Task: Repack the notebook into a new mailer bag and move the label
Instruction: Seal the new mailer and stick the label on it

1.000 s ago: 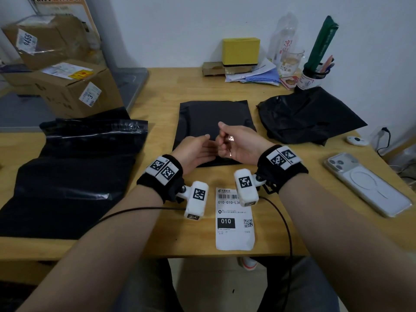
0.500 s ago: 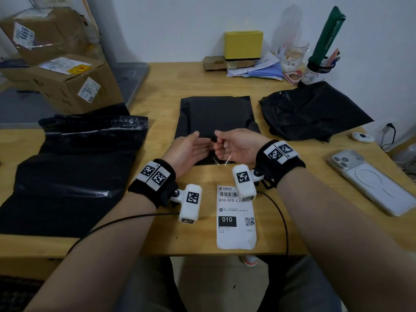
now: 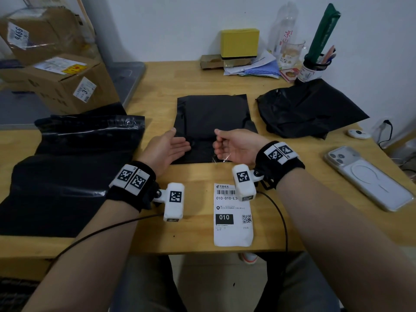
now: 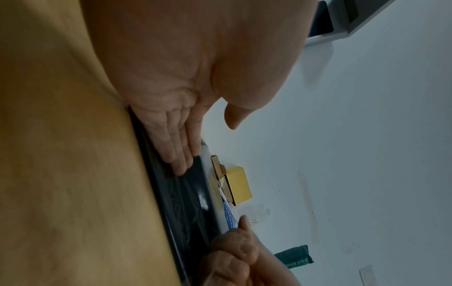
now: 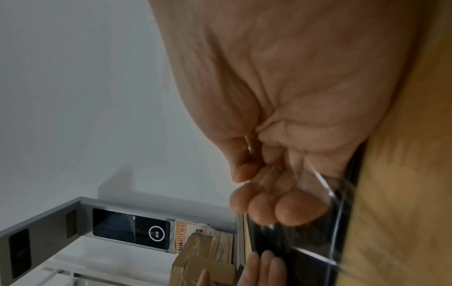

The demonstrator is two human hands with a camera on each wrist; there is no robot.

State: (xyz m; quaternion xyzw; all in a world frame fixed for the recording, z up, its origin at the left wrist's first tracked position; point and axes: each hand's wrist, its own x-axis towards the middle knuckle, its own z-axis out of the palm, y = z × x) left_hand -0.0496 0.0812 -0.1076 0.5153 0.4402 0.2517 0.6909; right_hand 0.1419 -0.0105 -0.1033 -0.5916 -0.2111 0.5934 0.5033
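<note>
A flat black mailer bag point(image 3: 211, 118) lies in the middle of the wooden table point(image 3: 198, 242); what is inside is hidden. My left hand point(image 3: 177, 143) lies palm-in at its near left edge, fingers point(image 4: 178, 151) straight and touching the black plastic point(image 4: 188, 203). At the near right edge my right hand point(image 3: 221, 143) has its fingers point(image 5: 269, 203) curled, pinching a thin clear strip point(image 5: 322, 183) that trails toward the mailer. The white shipping label point(image 3: 233, 217) lies flat near the table's front edge, beneath my right wrist.
A crumpled black bag point(image 3: 308, 109) sits at the right, a spread of black mailer bags point(image 3: 67, 167) at the left. A phone point(image 3: 367, 176) lies far right. Cardboard boxes point(image 3: 65, 86) stand at the back left; a yellow box point(image 3: 239, 42), papers and a pen cup line the wall.
The hands, pinched together at the mailer's near edge before, have come apart. The left hand has opened flat; the right has drawn back a little with the clear strip.
</note>
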